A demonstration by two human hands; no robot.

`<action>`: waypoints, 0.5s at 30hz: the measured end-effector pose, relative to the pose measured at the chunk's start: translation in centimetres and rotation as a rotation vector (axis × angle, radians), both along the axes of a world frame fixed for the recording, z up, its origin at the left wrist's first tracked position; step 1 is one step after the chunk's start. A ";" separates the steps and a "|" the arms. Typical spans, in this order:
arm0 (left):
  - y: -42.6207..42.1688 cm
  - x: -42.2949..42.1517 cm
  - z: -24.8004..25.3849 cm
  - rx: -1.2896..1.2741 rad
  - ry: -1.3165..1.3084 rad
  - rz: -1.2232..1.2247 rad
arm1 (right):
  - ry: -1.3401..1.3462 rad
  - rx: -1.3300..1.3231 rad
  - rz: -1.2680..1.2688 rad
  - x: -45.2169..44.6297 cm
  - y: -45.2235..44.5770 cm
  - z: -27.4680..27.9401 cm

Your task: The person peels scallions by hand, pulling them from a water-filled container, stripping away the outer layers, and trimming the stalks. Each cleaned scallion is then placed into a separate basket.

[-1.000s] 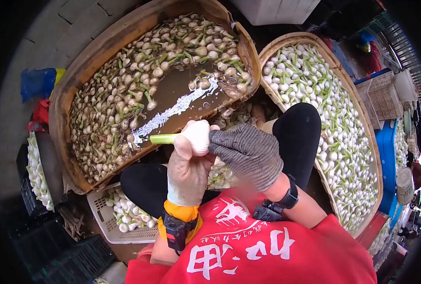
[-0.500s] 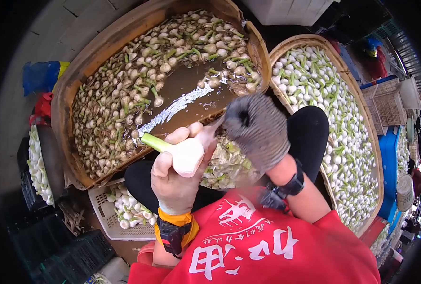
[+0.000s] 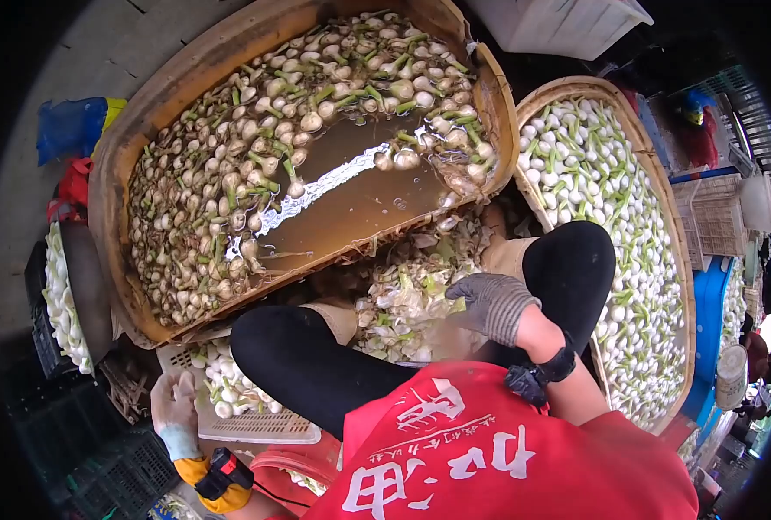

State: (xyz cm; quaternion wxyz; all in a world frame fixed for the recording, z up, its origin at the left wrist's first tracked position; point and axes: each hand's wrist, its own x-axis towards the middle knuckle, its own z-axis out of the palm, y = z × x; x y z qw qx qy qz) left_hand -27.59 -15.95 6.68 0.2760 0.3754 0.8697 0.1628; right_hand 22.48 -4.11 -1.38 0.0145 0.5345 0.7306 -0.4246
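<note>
My left hand (image 3: 175,406), in a pale glove, is at the left edge of a cream plastic basket (image 3: 260,427). Its fingers are loosely apart and no bulb shows in them. White peeled garlic bulbs (image 3: 234,381) with short green stems lie in that basket. My right hand (image 3: 496,308), in a grey striped glove, hovers over a heap of garlic peelings (image 3: 411,299) between my knees. Its fingers are curled, with a small pale green bit at the tips; what they hold is unclear.
A large brown tub (image 3: 112,234) of muddy water with unpeeled garlic stands in front. To the right is a long tub (image 3: 682,303) full of white garlic. A red bucket (image 3: 294,459) is beside my lap; dark crates (image 3: 130,468) stand at lower left.
My left hand has gone from the middle down to the left, and the peeled garlic bulb it held is no longer seen in it. My right hand has drawn back and down over the peelings.
</note>
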 end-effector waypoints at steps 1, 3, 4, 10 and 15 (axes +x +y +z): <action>1.2 1.3 0.6 -0.009 0.006 -0.002 | 0.006 -0.009 -0.002 -0.7 0.3 -0.5; 6.0 6.5 0.8 0.334 0.101 -0.223 | 0.107 -0.037 -0.005 -2.1 1.1 -1.2; 8.5 8.5 0.3 0.369 0.033 -0.366 | 0.215 0.063 -0.033 -2.5 0.9 -2.1; 26.3 18.6 -9.4 -0.078 -0.404 -0.807 | 0.163 0.153 0.120 -2.0 1.5 -3.5; 37.3 27.2 -20.0 -0.313 0.029 -0.909 | 0.114 0.109 0.022 0.5 0.0 -4.7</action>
